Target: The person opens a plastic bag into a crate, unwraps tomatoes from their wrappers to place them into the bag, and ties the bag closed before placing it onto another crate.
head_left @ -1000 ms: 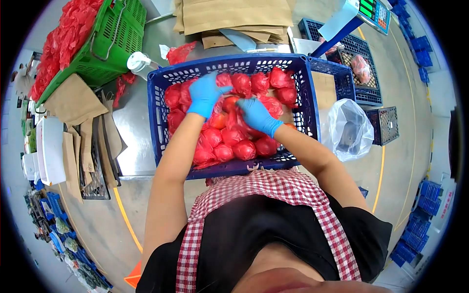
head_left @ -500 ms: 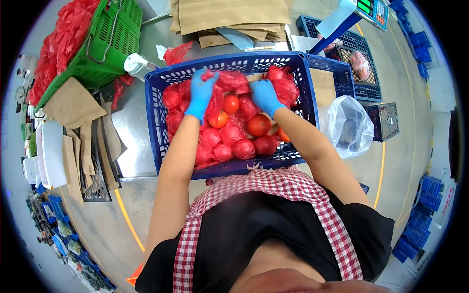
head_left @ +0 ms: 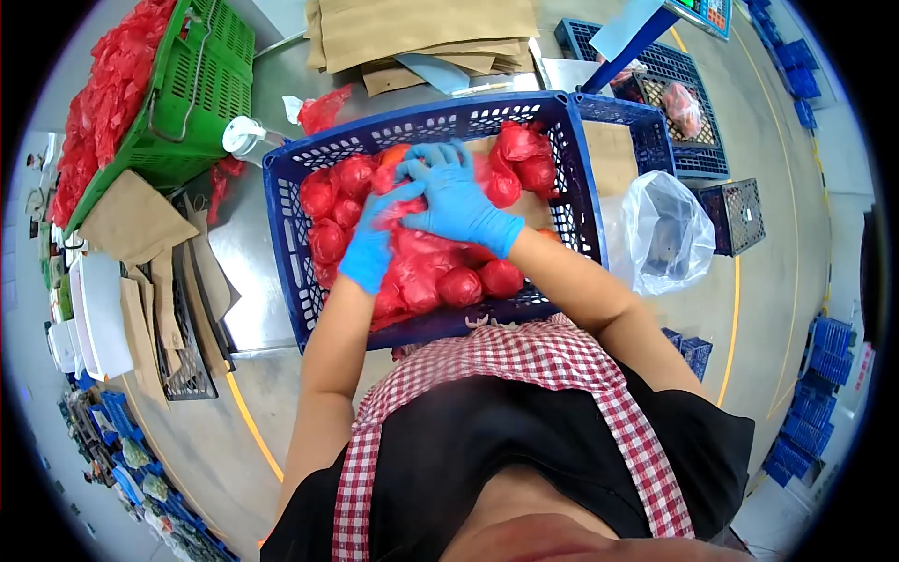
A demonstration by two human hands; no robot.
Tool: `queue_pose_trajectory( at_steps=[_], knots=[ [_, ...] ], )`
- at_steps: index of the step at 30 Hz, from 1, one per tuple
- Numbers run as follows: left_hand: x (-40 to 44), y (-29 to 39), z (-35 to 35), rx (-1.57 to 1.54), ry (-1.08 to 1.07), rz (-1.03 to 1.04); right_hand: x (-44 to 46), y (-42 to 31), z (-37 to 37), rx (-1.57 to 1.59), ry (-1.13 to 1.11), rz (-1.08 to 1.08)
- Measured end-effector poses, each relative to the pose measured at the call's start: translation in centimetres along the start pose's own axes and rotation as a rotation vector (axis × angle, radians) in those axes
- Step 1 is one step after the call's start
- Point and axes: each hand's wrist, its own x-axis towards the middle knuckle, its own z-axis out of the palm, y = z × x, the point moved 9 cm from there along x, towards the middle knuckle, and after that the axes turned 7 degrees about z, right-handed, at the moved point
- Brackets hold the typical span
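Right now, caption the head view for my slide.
Gloved left hand and right hand close together over red-wrapped produce in a blue crate, green basket nearby.

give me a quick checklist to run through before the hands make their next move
1. Gloves on: ok, blue gloves cover the left hand and the right hand.
2. Hands over the blue crate: ok, both are within its rim.
3. Hands free of each other: not ok, they overlap in this view.
4. Firm grip on the red plastic: cannot tell, fingers partly hidden and blurred.
5. All fruit covered: not ok, an orange-red fruit shows bare just beyond the hands.
6. Red bags in the green basket: ok, heaped at its open side.
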Motion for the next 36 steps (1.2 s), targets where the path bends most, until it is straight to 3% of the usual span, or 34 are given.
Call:
queue_pose_trajectory(
  at_steps=[2,3,4,6,7,8,9,10,12,13,16,17,19,20,22,24,25,28,30,32,36],
  knots=[
    [-1.2,1.4,-4.7,-0.035,0.124,-0.083,-0.8,1.1,1.9,0.57,-0.178,0.059],
    [-1.6,4.0,-7.7,0.062,0.17,0.003,-0.8,3.5,2.3,0.485,-0.089,0.099],
    [-1.9,5.7,-9.6,0.153,0.21,0.09,-1.2,4.7,1.0,0.063,-0.048,0.124],
    [-2.1,8.0,-8.7,0.88,0.1,0.35,-3.4,9.3,2.3,-0.343,0.036,0.227],
    [-2.3,8.4,-7.5,1.243,0.037,0.483,-4.1,9.5,3.1,-0.404,0.03,0.188],
    [-2.4,6.9,-5.9,1.354,-0.048,0.588,-4.8,9.6,4.0,-0.465,0.026,0.146],
    [-2.1,4.0,-4.7,1.383,-0.204,0.583,-5.2,9.5,4.7,-0.524,0.023,0.105],
    [-2.4,1.8,-3.2,1.628,-0.255,0.368,-5.1,9.5,5.5,-0.499,-0.005,0.079],
    [-3.1,0.0,-0.6,1.89,-0.331,0.43,-5.2,9.5,6.4,-0.461,-0.062,0.031],
    [-3.4,0.0,-0.3,1.852,-0.356,0.447,-5.3,9.3,6.0,-0.41,-0.059,-0.033],
    [-4.1,0.3,-0.5,1.713,-0.421,0.494,-4.3,12.7,4.4,0.004,0.007,0.258],
    [-4.5,0.3,-0.9,1.653,-0.44,0.506,-4.3,14.5,2.6,0.253,0.257,0.391],
    [-3.9,0.3,-2.8,1.419,-0.356,0.428,-4.2,16.7,-2.0,0.454,0.449,0.582],
    [-3.1,0.2,-4.5,1.242,-0.256,0.337,-4.4,18.0,-4.4,0.412,0.587,0.537],
    [-2.1,1.3,-5.7,0.973,-0.077,0.164,-4.6,17.6,-7.4,0.146,0.489,0.68],
    [-0.2,3.0,-7.1,1.035,0.064,0.346,-4.9,17.3,-4.9,-0.18,0.209,0.612],
    [-0.2,4.9,-6.2,1.324,0.148,0.518,-5.3,17.0,-3.4,-0.344,0.069,0.567],
    [2.0,2.5,-3.3,1.778,-0.088,0.41,-6.4,14.5,0.0,-0.557,-0.013,0.415],
    [3.0,1.2,-2.7,1.899,-0.128,0.364,-5.7,13.7,2.2,-0.526,-0.006,0.24],
    [3.4,0.8,-2.7,1.945,-0.159,0.24,-5.0,13.7,2.8,-0.398,-0.099,0.198],
    [4.6,0.1,-3.8,1.895,-0.153,0.123,-3.2,17.2,-1.4,-0.065,0.101,0.559]
  ],
)
